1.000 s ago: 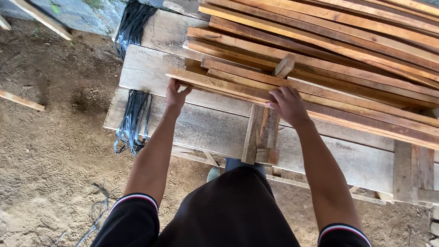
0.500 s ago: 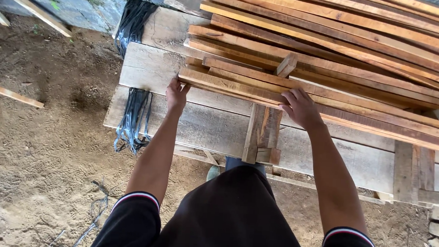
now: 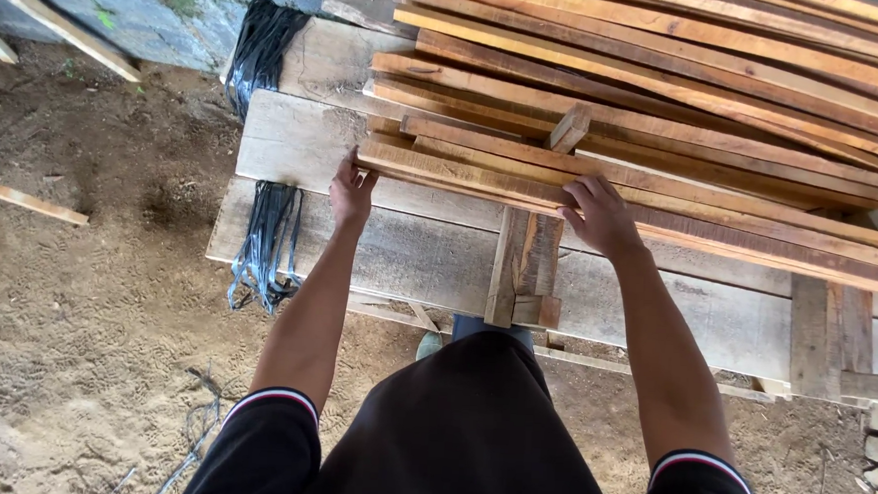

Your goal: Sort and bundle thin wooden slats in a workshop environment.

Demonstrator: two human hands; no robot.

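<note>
slats (image 3: pixel 726 122): run off right edge | left hand (image 3: pixel 350 194): fingers tucked under slat end

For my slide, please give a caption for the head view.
Both hands, left and right, grip a slat on a timber stack.

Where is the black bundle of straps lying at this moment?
In the head view, the black bundle of straps hangs over the left end of the grey plank bench, below and left of the left hand, above the dirt ground.

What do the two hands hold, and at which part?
Both grip the nearest slat of the stack: the left hand at its left end, the right hand further along its near edge.
</note>
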